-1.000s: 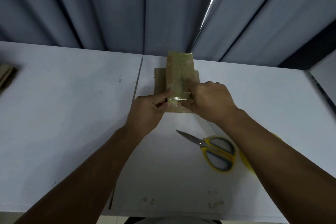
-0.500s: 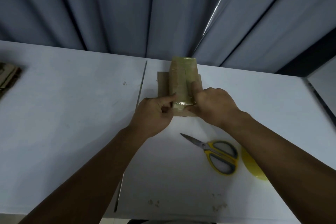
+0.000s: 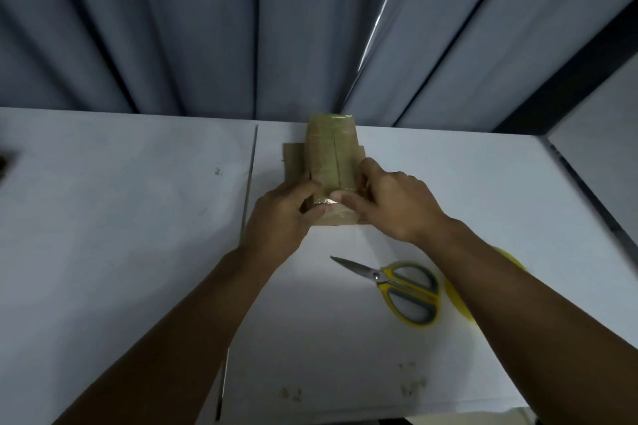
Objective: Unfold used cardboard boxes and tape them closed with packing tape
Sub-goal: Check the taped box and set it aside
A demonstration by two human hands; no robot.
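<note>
While the cardboard box (image 3: 341, 155) is lying with its long axis running straight away from the person, its near end is sitting between the two hands and its far end is reaching well beyond both sets of fingertips. Glossy packing tape (image 3: 321, 155) is running along the top and folding down over the near edge, where the two thumbs are meeting. The left hand (image 3: 286, 214) is curling round the near left corner, thumb bearing on the tape end; the right hand (image 3: 393, 203) is wrapping the near right side, its thumb lying crosswise along the top edge. Both hands are equally near, so the coming press looks likely to go downward onto the near face, toward the wrists. A flat piece of cardboard (image 3: 293, 166) is showing just beyond the left hand's knuckles; whether it is a flap of this box I cannot tell. Behind the right wrist, scissors (image 3: 404, 290) are lying on the white table (image 3: 138, 217), with a yellow tape roll (image 3: 457, 300) peeking out under the right forearm.
</note>
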